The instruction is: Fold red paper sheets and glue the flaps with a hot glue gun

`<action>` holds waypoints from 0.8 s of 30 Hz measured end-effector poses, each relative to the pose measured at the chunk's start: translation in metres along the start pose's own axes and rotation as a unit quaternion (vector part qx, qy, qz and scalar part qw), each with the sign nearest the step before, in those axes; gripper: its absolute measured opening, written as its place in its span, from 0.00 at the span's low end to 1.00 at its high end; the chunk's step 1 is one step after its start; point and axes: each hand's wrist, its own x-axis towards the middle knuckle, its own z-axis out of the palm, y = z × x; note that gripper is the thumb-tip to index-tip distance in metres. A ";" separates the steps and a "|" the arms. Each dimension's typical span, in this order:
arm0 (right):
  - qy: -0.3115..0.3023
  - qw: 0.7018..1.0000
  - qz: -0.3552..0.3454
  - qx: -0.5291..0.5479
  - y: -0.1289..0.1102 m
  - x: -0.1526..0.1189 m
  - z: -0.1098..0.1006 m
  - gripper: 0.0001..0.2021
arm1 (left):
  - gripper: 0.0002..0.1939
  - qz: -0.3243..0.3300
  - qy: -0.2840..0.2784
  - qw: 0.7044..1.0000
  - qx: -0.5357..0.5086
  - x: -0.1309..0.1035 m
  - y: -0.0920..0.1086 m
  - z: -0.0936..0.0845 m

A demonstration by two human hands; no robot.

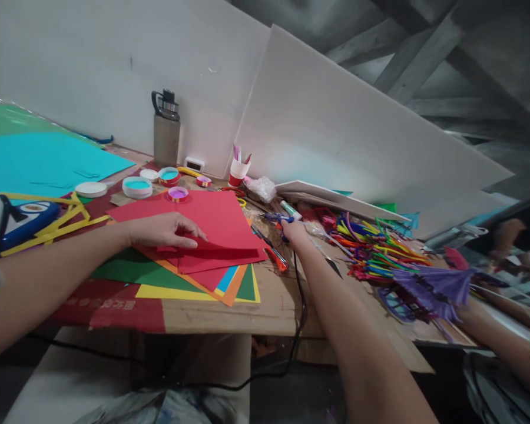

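My left hand (170, 229) is over a stack of coloured sheets, its fingers bent and closed at a red paper sheet (221, 218) whose near edge is bent up. Under the red paper lie green (141, 268), orange, blue and yellow sheets. My right hand (294, 229) is wrapped round a blue glue gun (272, 217), its nozzle pointing left. From the gun a black cord (299, 294) drops over the table's front edge. An orange-and-black utility knife (276, 256) lies between the paper and my right forearm.
Paint or clay tubs (136, 187), a bottle (166, 132) and a cup of pens (238, 171) stand at the back. Pipe cleaners (380, 247) are heaped on the right, near another person's arm (494, 330) and a purple pleated piece (437, 288). White boards (335, 129) lean behind.
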 end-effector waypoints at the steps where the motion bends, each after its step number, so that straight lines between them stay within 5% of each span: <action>1: 0.003 1.000 -0.017 -0.015 -0.001 -0.004 -0.002 0.13 | 0.22 0.034 -0.033 0.998 -0.031 0.000 0.000 0.000; 3: 0.018 0.997 -0.060 -0.040 -0.005 -0.015 -0.009 0.14 | 0.27 0.091 -0.085 0.986 -0.110 0.000 -0.002 0.001; 7: 0.042 0.982 -0.174 -0.054 -0.032 -0.043 -0.016 0.18 | 0.31 0.040 -0.010 0.983 -0.177 0.006 -0.002 0.010; 11: -0.025 0.939 -0.342 -0.034 -0.074 -0.070 0.006 0.22 | 0.30 0.009 0.105 0.994 0.024 0.017 -0.002 0.028; 13: -0.071 0.911 -0.403 -0.043 -0.090 -0.081 0.025 0.27 | 0.37 0.024 0.100 0.987 0.124 0.021 -0.004 0.037; 18: -0.165 0.905 -0.380 -0.093 -0.094 -0.100 0.056 0.36 | 0.49 0.010 0.030 0.973 0.227 0.022 -0.013 0.053; 24: -0.164 0.898 -0.388 -0.131 -0.075 -0.102 0.056 0.39 | 0.52 -0.002 0.020 0.968 0.250 0.023 -0.013 0.056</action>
